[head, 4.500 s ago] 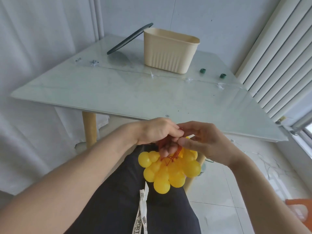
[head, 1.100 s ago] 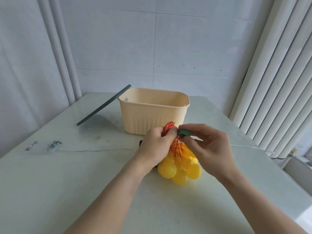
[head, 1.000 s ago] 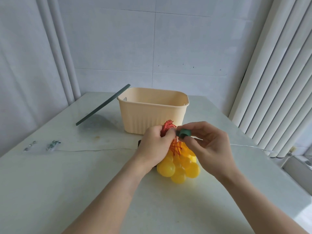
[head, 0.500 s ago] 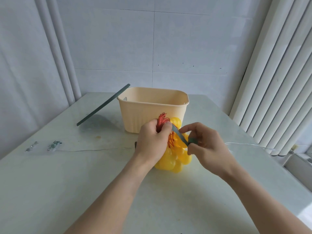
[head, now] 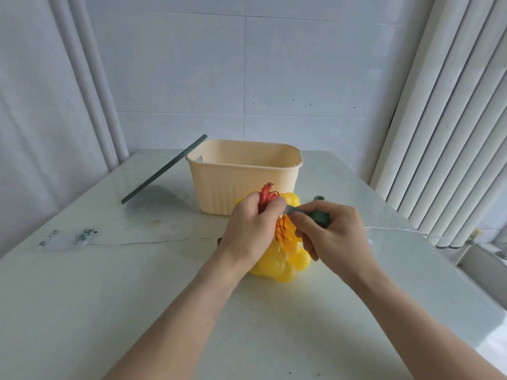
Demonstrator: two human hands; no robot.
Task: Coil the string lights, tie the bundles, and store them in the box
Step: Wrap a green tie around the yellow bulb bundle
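Pale tabletop (head: 82, 311) is carrying everything. Her left hand (head: 251, 229) is gripping the orange wire loops (head: 267, 197) of the yellow bulb bundle (head: 282, 259), which is hanging below her fingers. Her right hand (head: 333, 237) is pinching a green tie roll (head: 319, 216), its strip reaching the left fingertips. Beyond her knuckles is sitting the beige box (head: 244, 182).

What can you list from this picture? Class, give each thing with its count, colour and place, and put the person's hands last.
String-light bundle: one, yellow balls on orange wire, on the table before the box.
Tape roll: one, dark green, in the right hand, strip running to the wire.
Second roll: one, green, right of the box.
Box: one, beige, centre back, open.
Lid: one, dark, leaning on the box's left rim.
Thin wire light string: one, clear, left.
Table: one, pale.
Hands: left grips the wire; right holds the roll.
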